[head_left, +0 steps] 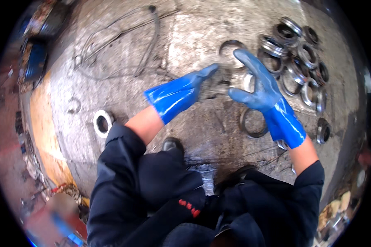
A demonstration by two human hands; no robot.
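Both my hands wear blue rubber gloves and hover over the worn floor, apart from each other and holding nothing. My left hand [196, 82] is seen edge-on, its fingers stretched out toward the right. Thumb and fingers are spread on my right hand [257, 84]. Past its fingertips lies a thin metal ring [231, 42]. Another dark ring [243, 123] lies flat just below the right palm. Partly hidden behind that hand is a small shiny ring [247, 82]. Several metal rings [275, 46] are heaped to the right of it.
A thick silver ring [97, 124] lies alone at left, near my left sleeve. A dark hose or cable [155, 35] loops across the floor at far left. Blue-and-rusty blocks [34, 61] stand at the left edge. My shoe [172, 144] shows below my left hand.
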